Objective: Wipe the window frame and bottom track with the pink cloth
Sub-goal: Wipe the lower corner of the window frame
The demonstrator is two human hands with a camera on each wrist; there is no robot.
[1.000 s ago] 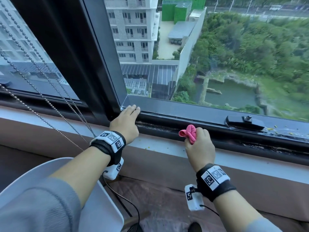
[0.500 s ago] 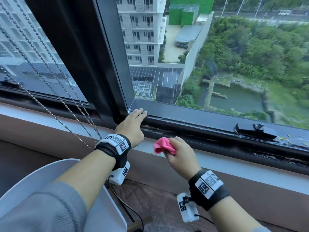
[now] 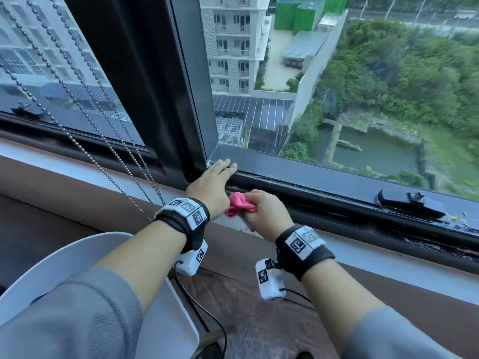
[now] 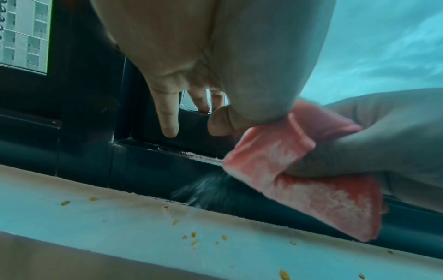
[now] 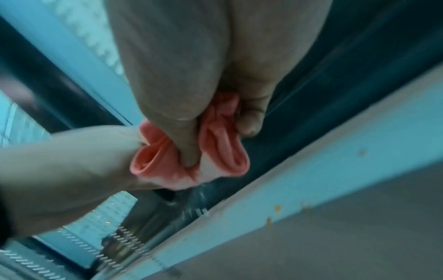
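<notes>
My right hand grips the bunched pink cloth against the dark bottom track, right beside my left wrist. The right wrist view shows its thumb and fingers curled round the pink cloth. My left hand lies flat with straight fingers on the lower window frame, at the corner by the black upright. From the left wrist view, the fingers point down at the frame and the cloth touches the thumb side. White dust streaks the track.
A white sill with yellow crumbs runs below the track. A black window latch sits on the frame to the right. Beaded blind chains hang at the left. A white chair back stands below my left arm.
My right hand has slid the cloth leftward along the track until it reaches my left hand. The left hand has stayed at the corner.
</notes>
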